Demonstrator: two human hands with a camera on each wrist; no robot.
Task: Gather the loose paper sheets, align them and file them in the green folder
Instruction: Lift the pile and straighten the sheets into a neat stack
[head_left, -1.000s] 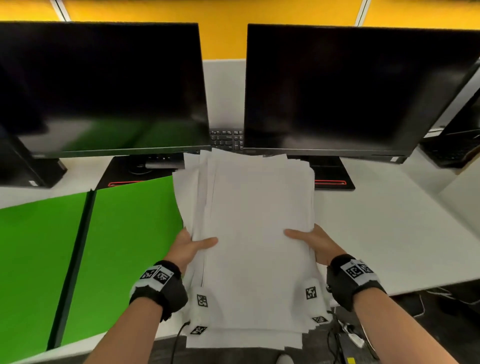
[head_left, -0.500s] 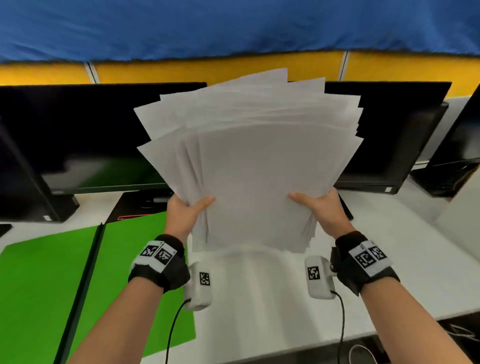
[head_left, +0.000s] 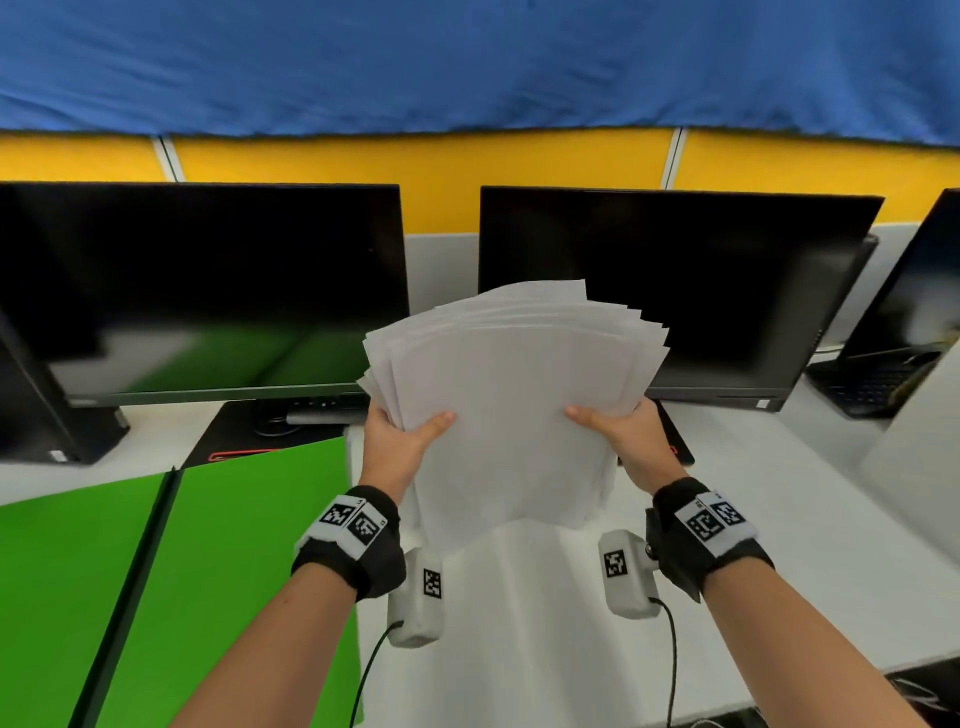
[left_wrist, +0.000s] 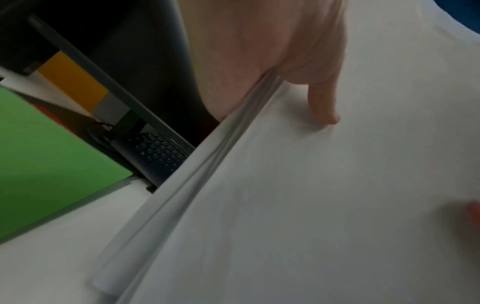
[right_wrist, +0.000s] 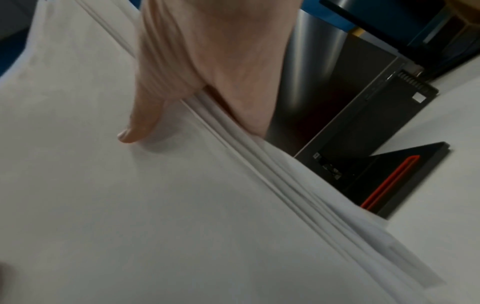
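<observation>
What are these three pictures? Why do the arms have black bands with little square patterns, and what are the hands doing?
No machine here: these are a person's two arms. The big picture comes from a camera on the person's head, looking down. The other two come from small cameras strapped to each wrist, so you see thumbs very close up.

The left hand and the right hand each grip one side of a stack of white paper sheets, thumbs in front, holding it upright above the white desk. The top edges are fanned out, so the sheets are not neat yet.

An open green folder lies on the desk at the left, waiting for the paper. Behind stand two dark monitors, and the left wrist picture also shows a keyboard.
</observation>
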